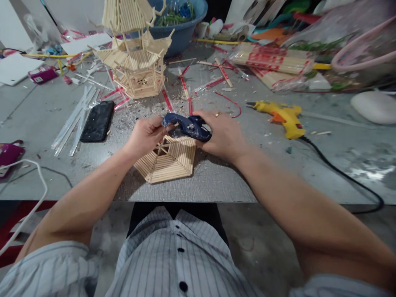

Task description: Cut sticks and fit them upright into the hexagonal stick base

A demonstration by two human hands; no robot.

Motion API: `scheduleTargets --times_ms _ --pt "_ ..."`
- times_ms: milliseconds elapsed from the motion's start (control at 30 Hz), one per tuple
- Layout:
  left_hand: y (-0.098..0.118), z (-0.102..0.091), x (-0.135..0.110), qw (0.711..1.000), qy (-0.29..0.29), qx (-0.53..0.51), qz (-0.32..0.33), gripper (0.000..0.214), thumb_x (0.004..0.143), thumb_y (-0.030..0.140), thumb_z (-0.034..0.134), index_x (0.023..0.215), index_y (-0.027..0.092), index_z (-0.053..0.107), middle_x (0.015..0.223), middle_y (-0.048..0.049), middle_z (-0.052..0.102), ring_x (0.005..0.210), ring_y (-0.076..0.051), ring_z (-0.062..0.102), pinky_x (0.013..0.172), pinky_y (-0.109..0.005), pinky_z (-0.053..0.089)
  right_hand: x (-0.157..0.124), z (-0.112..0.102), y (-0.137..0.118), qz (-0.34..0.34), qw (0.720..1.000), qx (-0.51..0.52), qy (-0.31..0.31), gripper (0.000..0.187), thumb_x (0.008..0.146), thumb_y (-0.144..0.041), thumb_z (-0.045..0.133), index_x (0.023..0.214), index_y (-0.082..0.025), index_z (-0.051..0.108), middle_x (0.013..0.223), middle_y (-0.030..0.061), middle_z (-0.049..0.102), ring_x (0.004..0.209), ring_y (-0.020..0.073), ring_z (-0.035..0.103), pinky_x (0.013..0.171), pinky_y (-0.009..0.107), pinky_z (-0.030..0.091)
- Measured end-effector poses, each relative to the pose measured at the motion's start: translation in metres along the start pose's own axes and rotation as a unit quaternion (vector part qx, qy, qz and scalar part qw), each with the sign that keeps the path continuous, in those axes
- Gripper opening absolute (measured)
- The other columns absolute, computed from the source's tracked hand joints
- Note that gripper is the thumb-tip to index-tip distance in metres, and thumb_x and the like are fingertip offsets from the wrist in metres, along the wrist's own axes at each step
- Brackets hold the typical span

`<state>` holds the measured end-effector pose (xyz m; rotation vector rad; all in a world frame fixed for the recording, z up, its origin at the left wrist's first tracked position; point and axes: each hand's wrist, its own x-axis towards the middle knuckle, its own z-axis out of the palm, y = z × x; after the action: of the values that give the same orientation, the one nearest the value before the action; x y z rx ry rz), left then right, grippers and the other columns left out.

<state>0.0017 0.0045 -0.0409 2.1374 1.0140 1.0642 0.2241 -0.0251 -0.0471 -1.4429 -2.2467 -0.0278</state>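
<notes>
One stick panel (173,162) partly behind the left hand (144,135)

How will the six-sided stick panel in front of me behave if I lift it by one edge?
The stick panel is probably light for its size, being thin sticks with open gaps around its spokes. It should stay fairly stiff, since the rows sit closely side by side. Squeezed hard, it might crack, the sticks being so slim.

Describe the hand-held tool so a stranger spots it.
On the grey table, find the web-like stick panel near the front edge. The tool is in the right hand, over the panel's far side; it is dark blue, whereas the glue gun is yellow.
</notes>
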Motion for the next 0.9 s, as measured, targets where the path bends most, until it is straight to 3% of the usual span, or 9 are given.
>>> scheduleTargets --times_ms 900 --pt "0.003 -0.0022 -0.0015 1.0 -0.011 0.002 -0.009 0.023 0.079 0.029 0.056 0.059 0.019 0.055 0.049 0.0024 0.052 0.046 -0.008 0.048 0.043 -0.02 0.035 -0.0039 0.0026 0.0005 0.01 1.0 0.001 0.013 0.048 0.072 -0.04 0.061 0.118 -0.023 0.058 0.099 0.011 0.067 0.09 0.0306 0.061 0.073 0.041 0.045"
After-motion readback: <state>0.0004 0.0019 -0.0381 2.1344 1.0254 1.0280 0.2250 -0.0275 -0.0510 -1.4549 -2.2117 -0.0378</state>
